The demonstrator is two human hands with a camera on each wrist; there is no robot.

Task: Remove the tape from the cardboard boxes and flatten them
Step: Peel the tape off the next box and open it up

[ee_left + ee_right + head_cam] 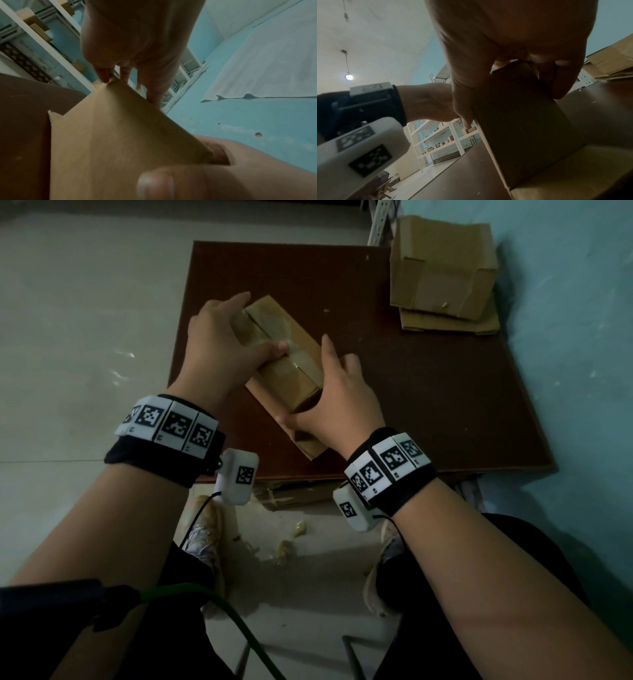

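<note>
A long cardboard box (287,368) lies slantwise on the brown table (445,405), with clear tape (270,328) shining along its top seam. Its near end looks open, a flap (308,448) lying flat on the table. My left hand (219,344) grips the far half of the box, fingers round the far end and thumb on top. My right hand (342,402) holds the near half, thumb at the near end and fingers on the right side. In the wrist views the box (111,142) (522,115) sits between thumb and fingers.
A pile of opened and flattened cardboard (445,275) sits at the table's back right corner, against the blue wall (582,371). Crumpled tape scraps (287,546) lie on the floor by my shoes. More cardboard (294,494) lies under the table's front edge. White shelving (436,135) stands behind.
</note>
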